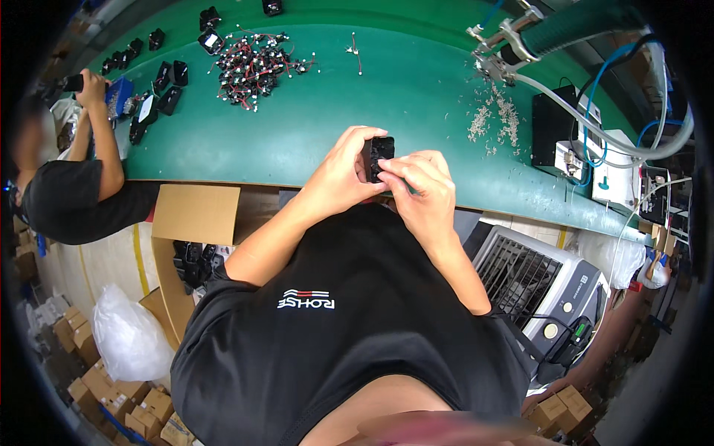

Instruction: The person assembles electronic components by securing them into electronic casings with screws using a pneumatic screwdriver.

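Note:
Just over the front edge of the green bench, my left hand (343, 172) is closed around a small black plastic housing (382, 149), thumb below and fingers along its upper side. My right hand (425, 186) has its thumb and fingers pinched together at the housing's open face. Whatever sits between those fingertips is too small or hidden to make out. Beyond my hands lies a heap of small black parts with red and white wires (256, 70). One separate wired connector (356, 53) lies to the right of that heap.
Small screws (500, 119) are scattered at the right, under a jointed arm with hoses (513, 56). Black housings (169, 99) lie at the left, beside a co-worker (74, 186). Below the bench stand a cardboard box (195, 215) and a grey heater-like unit (535, 286).

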The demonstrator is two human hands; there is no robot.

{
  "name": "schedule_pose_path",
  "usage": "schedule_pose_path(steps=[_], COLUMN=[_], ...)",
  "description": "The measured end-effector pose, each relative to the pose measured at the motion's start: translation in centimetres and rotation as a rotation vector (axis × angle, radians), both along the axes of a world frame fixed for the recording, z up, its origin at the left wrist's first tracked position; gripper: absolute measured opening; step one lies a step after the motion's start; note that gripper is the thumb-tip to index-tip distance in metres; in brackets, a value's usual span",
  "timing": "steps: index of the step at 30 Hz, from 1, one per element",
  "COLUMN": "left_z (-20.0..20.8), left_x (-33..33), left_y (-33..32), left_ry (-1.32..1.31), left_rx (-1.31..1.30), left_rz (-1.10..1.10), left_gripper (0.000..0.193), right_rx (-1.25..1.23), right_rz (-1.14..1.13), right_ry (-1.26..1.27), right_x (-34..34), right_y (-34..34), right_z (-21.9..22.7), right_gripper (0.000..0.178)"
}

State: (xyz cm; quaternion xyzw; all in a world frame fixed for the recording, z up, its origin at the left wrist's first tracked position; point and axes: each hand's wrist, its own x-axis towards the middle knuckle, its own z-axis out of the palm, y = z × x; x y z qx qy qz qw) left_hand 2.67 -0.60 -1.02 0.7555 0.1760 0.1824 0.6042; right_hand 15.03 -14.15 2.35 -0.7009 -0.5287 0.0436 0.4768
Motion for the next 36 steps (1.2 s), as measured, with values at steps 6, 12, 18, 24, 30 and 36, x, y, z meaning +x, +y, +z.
schedule_pose_path(steps=[6, 12, 18, 24, 30, 36], left_z=[0.7, 0.2, 0.7, 1.3, 1.5, 0.8], left_x=[-0.1, -0.4, -0.3, 0.0, 0.1, 0.5], left_y=[-0.1, 0.2, 0.3, 0.3, 0.4, 0.7], left_ry=[0.018, 0.05, 0.061, 0.037, 0.047, 0.055], left_rx=[0.107, -0.083, -0.046, 0.153, 0.167, 0.294], left_rz=[-0.032, -0.065, -0.05, -0.057, -0.081, -0.048], left_gripper=[0.075, 0.076, 0.076, 0.081, 0.082, 0.078], right_rx=[-0.096, -0.09, -0.079, -0.122, -0.144, -0.202], right_rz=[-0.013, -0.001, 0.044, 0.068, 0.106, 0.085], right_ry=[0.094, 0.088, 0.005, -0.042, -0.081, -0.076], right_x=[0.1, 0.5, 0.6, 0.7, 0.6, 0.0], right_y=[-0.2, -0.4, -0.3, -0.3, -0.1, 0.3], right_z=[0.2, 0.5, 0.3, 0.6, 0.9, 1.2], right_gripper=[0.024, 0.025, 0.032, 0.034, 0.034, 0.049])
